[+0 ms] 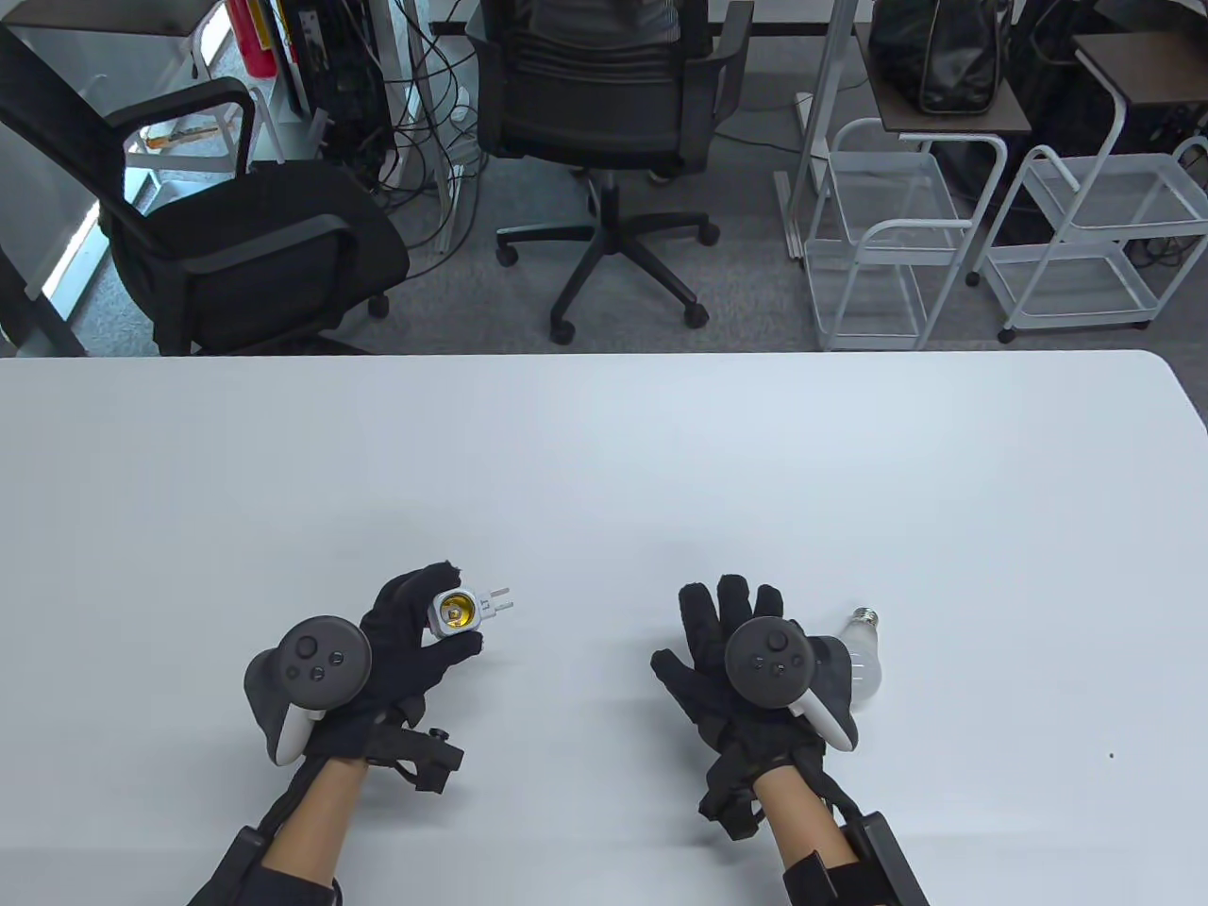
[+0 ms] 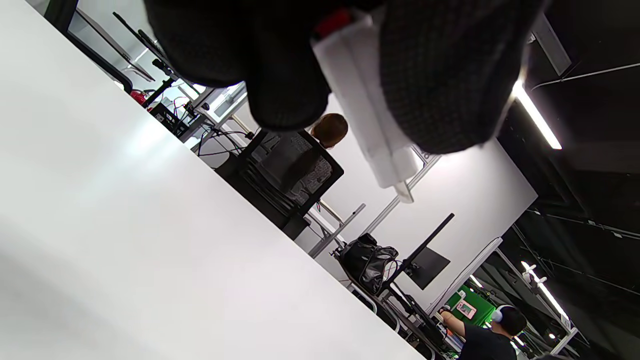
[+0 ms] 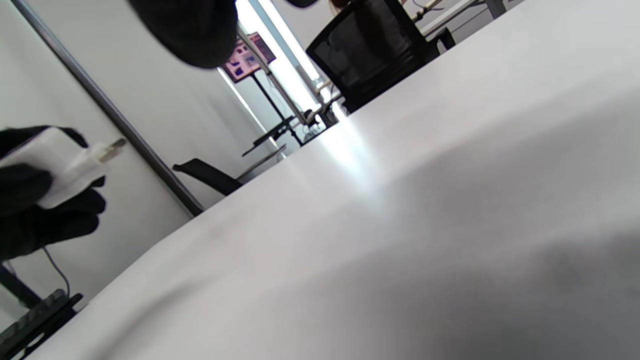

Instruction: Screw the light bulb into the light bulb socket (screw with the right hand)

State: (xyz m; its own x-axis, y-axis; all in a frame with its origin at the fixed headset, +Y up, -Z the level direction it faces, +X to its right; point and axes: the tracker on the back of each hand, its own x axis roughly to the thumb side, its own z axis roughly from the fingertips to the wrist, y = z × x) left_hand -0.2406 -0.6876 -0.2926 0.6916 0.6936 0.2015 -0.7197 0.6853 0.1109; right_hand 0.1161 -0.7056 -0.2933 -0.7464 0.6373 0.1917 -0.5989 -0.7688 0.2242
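Note:
My left hand [image 1: 429,628] pinches a small white bulb socket [image 1: 457,612] between thumb and fingers, lifted off the table. Its brass-lined opening faces up and its two metal prongs [image 1: 497,601] point right. The socket also shows in the left wrist view [image 2: 365,105] between the gloved fingers [image 2: 440,75], and at the left edge of the right wrist view [image 3: 55,162]. The white light bulb [image 1: 861,658] lies on the table, screw base pointing away, partly hidden beside my right hand [image 1: 727,632]. My right hand lies flat on the table with fingers spread, holding nothing.
The white table [image 1: 604,453] extends far ahead and to both sides of my hands. Beyond its far edge stand office chairs [image 1: 604,123] and white wire carts [image 1: 887,245].

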